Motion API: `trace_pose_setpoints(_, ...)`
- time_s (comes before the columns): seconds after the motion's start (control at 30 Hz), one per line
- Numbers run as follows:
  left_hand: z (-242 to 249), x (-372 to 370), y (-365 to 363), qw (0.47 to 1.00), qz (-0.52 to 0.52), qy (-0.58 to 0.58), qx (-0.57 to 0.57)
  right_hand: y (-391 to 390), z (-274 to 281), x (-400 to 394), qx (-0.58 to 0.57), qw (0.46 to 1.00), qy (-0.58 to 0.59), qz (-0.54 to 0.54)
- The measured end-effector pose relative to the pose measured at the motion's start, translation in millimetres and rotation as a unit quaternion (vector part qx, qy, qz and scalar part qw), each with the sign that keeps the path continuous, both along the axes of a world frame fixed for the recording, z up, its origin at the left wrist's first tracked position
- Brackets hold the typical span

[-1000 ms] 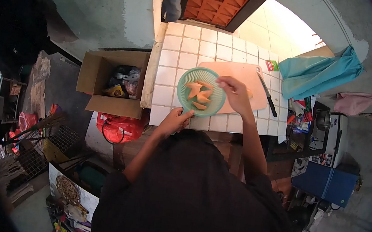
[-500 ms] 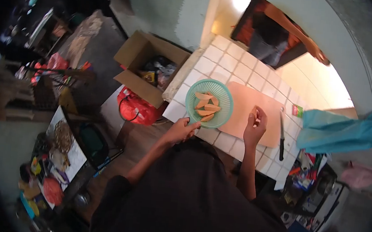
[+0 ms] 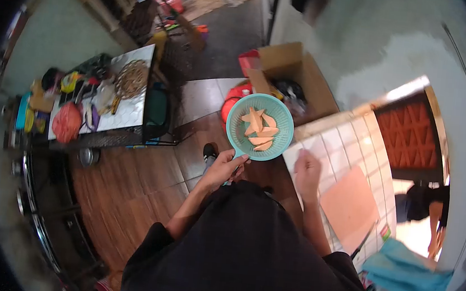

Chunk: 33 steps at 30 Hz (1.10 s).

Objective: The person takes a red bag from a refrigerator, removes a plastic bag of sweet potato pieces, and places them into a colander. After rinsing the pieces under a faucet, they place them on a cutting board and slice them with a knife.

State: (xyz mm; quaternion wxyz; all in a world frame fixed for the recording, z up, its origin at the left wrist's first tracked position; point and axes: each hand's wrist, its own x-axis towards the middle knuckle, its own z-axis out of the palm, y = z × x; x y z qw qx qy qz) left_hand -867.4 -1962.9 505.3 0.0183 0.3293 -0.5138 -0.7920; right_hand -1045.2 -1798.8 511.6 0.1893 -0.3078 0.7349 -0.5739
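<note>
My left hand (image 3: 227, 167) is closed around the handle of a light green plastic strainer basket (image 3: 286, 129). Several pale orange wedges (image 3: 262, 131), cut from what looks like a root vegetable, lie inside it. The basket is held up over the floor, just off the left edge of the tiled counter. To its lower right, over the counter, my right hand (image 3: 307, 172) has its fingers curled in and is slightly blurred; whether anything is inside is hidden. A pinkish cutting board (image 3: 350, 204) lies on the counter, with a black-handled knife (image 3: 359, 247) along its near right side.
Beyond the basket stand an open cardboard box (image 3: 319, 92) and a red bag (image 3: 231, 103). At the left is a cluttered table (image 3: 135, 108). A blue cloth (image 3: 409, 272) hangs at the counter's right end. Another person (image 3: 423, 206) is by the doorway at the right.
My body and view have turned left, away from the counter. The basket has left the counter in my left hand. My right hand, which held a wedge over the board, is now closed beside the basket.
</note>
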Motion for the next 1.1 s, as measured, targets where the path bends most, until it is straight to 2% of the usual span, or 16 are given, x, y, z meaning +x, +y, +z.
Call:
trace_pose_setpoints(0.03, -1.0, 10.0, -15.2, 1.000, 0.027, -0.009, -0.009, -23.7, -2.5, 14.9, 0.065, 0.994, 0.047, 0.073)
trace_pose_setpoints(0.1, -14.1, 31.4, -46.8, 0.994, 0.103, -0.010, 0.016, -73.2, -3.3, 45.3, 0.116, 0.967, -0.017, 0.226)
trace_pose_setpoints(0.13, -19.4, 40.6, -65.6, 0.987, 0.157, -0.019, 0.042, -96.6, -17.0, 56.1, 0.106, 0.948, -0.097, 0.283)
trace_pose_setpoints(0.23, -12.5, 68.1, -132.4, 0.989, 0.145, -0.031, 0.019, -184.7, -56.8, 94.0, 0.103, 0.878, -0.290, 0.367)
trace_pose_setpoints(0.33, -10.1, 85.1, -189.7, 0.987, 0.155, -0.020, -0.023, -272.7, -72.5, 134.5, 0.044, 0.794, -0.517, 0.316)
trace_pose_setpoints(0.43, -6.9, 95.2, -238.6, 0.973, 0.210, -0.001, -0.093, -353.5, -63.3, 160.1, 0.109, 0.804, -0.543, 0.214)
trace_pose_setpoints(0.53, -19.9, 96.7, -282.4, 0.968, 0.206, 0.036, -0.143, -407.9, -16.6, 162.7, 0.066, 0.764, -0.600, 0.227)
trace_pose_setpoints(0.57, -51.5, 90.6, -297.7, 0.888, 0.218, 0.073, -0.399, -429.7, -26.1, 168.4, 0.011, 0.783, -0.609, 0.126)
trace_pose_setpoints(0.63, -39.1, 91.1, -328.2, 0.963, 0.077, 0.025, -0.255, -447.5, -41.6, 143.4, -0.024, 0.765, -0.618, 0.180)
trace_pose_setpoints(0.7, -33.9, 80.0, -354.6, 0.983, 0.080, 0.071, -0.150, -460.0, -50.6, 115.0, 0.041, 0.822, -0.543, 0.164)
trace_pose_setpoints(0.77, -43.7, 71.3, -380.3, 0.989, 0.091, 0.085, -0.086, -478.2, -50.8, 96.0, 0.008, 0.854, -0.501, 0.139)
trace_pose_setpoints(0.83, -53.5, 63.3, -405.3, 0.995, 0.083, 0.040, -0.041, -491.9, -35.0, 71.6, 0.056, 0.870, -0.484, 0.073)
trace_pose_setpoints(0.9, -53.0, 48.7, -434.1, 0.995, 0.093, 0.038, -0.022, -507.1, -75.2, 31.9, -0.023, 0.840, -0.539, 0.056)
trace_pose_setpoints(0.93, -53.3, 38.5, -454.0, 0.993, 0.108, 0.039, -0.006, -521.3, -58.2, 21.2, -0.002, 0.847, -0.531, 0.025)
trace_pose_setpoints(1.03, -58.6, -2.8, -521.1, 0.991, 0.112, 0.031, -0.066, -569.3, -55.5, -17.5, 0.027, 0.857, -0.514, 0.007)
trace_pose_setpoints(1.1, -59.2, -39.5, -565.0, 0.987, 0.155, 0.039, -0.031, -607.1, -42.3, -51.7, 0.033, 0.856, -0.512, 0.063)
